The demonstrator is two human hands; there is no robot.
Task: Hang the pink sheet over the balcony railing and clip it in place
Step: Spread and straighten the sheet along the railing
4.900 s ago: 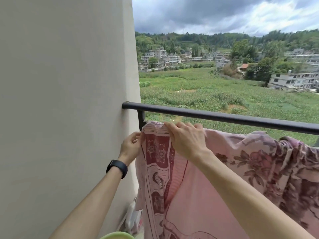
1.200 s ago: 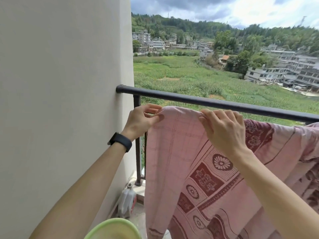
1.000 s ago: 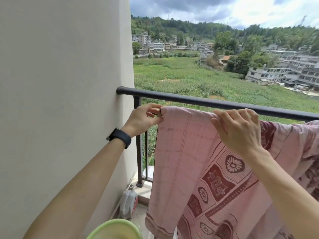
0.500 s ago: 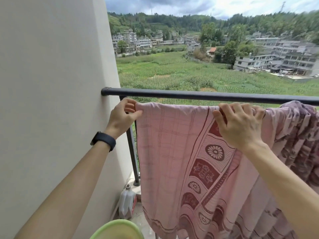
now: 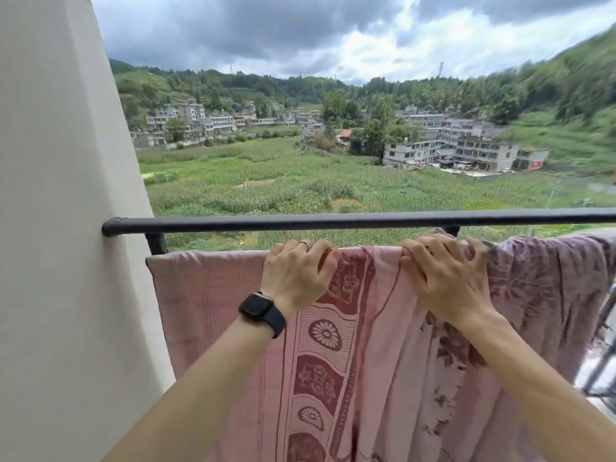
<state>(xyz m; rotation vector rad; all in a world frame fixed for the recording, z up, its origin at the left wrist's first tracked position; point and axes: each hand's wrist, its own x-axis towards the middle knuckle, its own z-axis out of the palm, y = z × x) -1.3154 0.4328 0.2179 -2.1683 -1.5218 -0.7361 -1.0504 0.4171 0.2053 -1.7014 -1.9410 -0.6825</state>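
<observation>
The sheet [image 5: 213, 295] is hanging just below the black rail [image 5: 333, 221], its left end reaching close to the cream wall [image 5: 60, 228] where the rail is meeting it. The left hand [image 5: 295, 278], wearing a dark watch [image 5: 261, 310], and the right hand [image 5: 446, 281] are sitting near each other, both curling their fingers over the sheet's top edge and gripping it. Beyond the rail, green fields [image 5: 266, 181], grey buildings [image 5: 466, 151] and wooded hills [image 5: 550, 88] are lying under heavy cloud [image 5: 266, 25].
</observation>
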